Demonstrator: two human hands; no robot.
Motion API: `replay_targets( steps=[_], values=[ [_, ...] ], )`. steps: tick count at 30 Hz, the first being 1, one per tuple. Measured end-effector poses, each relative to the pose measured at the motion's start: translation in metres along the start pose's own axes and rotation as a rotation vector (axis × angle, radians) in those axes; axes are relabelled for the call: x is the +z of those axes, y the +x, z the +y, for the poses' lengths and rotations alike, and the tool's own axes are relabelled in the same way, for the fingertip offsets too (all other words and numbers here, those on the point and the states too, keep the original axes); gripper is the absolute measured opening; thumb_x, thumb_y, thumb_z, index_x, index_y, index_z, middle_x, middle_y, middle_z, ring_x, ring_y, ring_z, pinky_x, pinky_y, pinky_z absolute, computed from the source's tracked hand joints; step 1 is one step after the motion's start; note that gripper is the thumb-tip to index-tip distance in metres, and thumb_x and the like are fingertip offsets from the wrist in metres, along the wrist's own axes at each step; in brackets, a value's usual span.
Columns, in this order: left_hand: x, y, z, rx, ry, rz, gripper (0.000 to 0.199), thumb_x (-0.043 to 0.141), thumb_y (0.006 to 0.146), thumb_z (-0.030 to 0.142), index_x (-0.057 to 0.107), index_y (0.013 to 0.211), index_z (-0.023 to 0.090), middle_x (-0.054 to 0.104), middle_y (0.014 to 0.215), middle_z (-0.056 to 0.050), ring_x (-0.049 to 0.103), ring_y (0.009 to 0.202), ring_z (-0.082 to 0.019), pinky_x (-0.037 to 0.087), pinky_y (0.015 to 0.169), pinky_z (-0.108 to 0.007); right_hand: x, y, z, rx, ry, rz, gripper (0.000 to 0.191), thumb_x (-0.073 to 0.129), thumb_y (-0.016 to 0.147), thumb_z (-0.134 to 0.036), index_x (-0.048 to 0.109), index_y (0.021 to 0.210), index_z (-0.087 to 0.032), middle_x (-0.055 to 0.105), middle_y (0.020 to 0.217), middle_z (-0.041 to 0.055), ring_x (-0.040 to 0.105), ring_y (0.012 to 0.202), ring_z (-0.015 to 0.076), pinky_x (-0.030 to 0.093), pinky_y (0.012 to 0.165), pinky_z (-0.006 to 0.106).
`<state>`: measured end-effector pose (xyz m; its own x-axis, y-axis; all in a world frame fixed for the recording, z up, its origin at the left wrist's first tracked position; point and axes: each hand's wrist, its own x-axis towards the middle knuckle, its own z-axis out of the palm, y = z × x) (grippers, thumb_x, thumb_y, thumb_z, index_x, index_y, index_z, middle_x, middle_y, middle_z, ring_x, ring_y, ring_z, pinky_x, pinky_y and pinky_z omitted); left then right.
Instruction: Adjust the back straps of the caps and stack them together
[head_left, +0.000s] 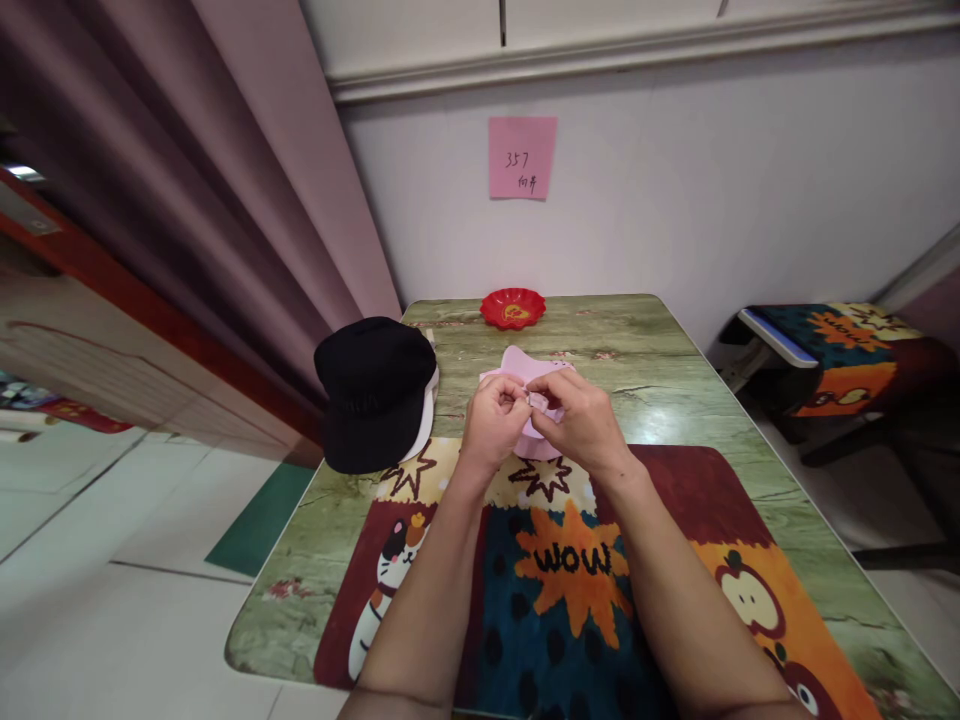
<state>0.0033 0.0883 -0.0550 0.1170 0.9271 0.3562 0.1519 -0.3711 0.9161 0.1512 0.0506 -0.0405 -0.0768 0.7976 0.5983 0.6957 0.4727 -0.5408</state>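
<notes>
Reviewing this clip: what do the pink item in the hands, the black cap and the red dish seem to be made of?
Pink item: probably matt fabric, judging by its soft-looking surface, though it is partly covered.
Black cap: likely matt cloth; it shows no shine.
Red dish: perhaps plastic, fairly glossy, given its even colour and moulded-looking scalloped rim.

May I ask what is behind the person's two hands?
Behind the left hand and right hand, a pink item shows above and below them; the rest is covered, so its full shape is hidden.
</notes>
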Motion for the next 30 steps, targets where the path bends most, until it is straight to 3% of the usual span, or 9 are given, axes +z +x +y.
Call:
replay_targets(
  steps=[8, 18, 22, 25, 27, 30],
  values=[
    [0.0, 0.001, -0.006, -0.04, -0.099, -0.001, 0.007, 0.06, 0.077, 0.016, 0.054, 0.074, 0.02, 0.063, 0.081, -0.002, 0.06, 0.067, -0.013, 0.05, 0.063, -0.026, 0.001, -0.002, 0.002, 0.103, -0.011, -0.027, 0.019, 0.063, 0.083, -0.021, 0.067, 0.101, -0.022, 0.074, 0.091, 0.0028, 0.07, 0.074, 0.0174, 0.048, 0.071, 0.029],
    [-0.013, 0.007, -0.004, 0.048, 0.13, 0.173, 0.011, 0.06, 0.072, 0.009, 0.055, 0.07, 0.018, 0.062, 0.097, -0.006, 0.062, 0.085, -0.016, 0.052, 0.074, -0.028, 0.002, -0.003, 0.003, 0.171, -0.086, -0.003, 0.019, 0.064, 0.08, -0.021, 0.066, 0.099, -0.023, 0.073, 0.075, -0.0021, 0.072, 0.07, 0.0175, 0.045, 0.069, 0.028],
    [-0.016, 0.006, -0.001, 0.031, 0.178, 0.188, 0.01, 0.059, 0.073, 0.008, 0.055, 0.072, 0.018, 0.062, 0.097, -0.006, 0.059, 0.075, -0.013, 0.05, 0.067, -0.026, 0.002, -0.003, 0.004, 0.144, -0.103, -0.01, 0.02, 0.062, 0.082, -0.021, 0.067, 0.101, -0.023, 0.073, 0.078, -0.0013, 0.071, 0.071, 0.0171, 0.044, 0.068, 0.027],
    [-0.017, 0.004, 0.004, 0.035, 0.179, 0.12, 0.009, 0.06, 0.08, 0.014, 0.06, 0.088, 0.018, 0.065, 0.107, -0.005, 0.047, 0.055, -0.007, 0.044, 0.057, -0.024, 0.002, -0.003, 0.005, 0.124, -0.121, 0.0, 0.022, 0.062, 0.083, -0.02, 0.069, 0.104, -0.023, 0.074, 0.085, 0.0004, 0.07, 0.072, 0.017, 0.045, 0.068, 0.028],
    [-0.018, 0.002, 0.009, 0.061, 0.187, 0.007, 0.024, 0.06, 0.086, 0.019, 0.062, 0.11, 0.021, 0.068, 0.115, -0.005, 0.046, 0.052, -0.007, 0.043, 0.056, -0.025, 0.003, -0.003, 0.006, 0.101, -0.115, 0.013, 0.023, 0.063, 0.084, -0.02, 0.07, 0.106, -0.023, 0.075, 0.09, 0.0014, 0.069, 0.073, 0.0167, 0.045, 0.068, 0.028],
    [-0.018, 0.001, 0.013, 0.142, 0.257, -0.164, 0.027, 0.058, 0.091, 0.022, 0.065, 0.117, 0.021, 0.072, 0.113, -0.006, 0.063, 0.076, -0.014, 0.049, 0.073, -0.028, 0.003, -0.003, 0.006, 0.056, -0.068, 0.003, 0.025, 0.062, 0.086, -0.02, 0.072, 0.109, -0.024, 0.076, 0.093, 0.0014, 0.068, 0.074, 0.016, 0.046, 0.07, 0.028]
  ],
)
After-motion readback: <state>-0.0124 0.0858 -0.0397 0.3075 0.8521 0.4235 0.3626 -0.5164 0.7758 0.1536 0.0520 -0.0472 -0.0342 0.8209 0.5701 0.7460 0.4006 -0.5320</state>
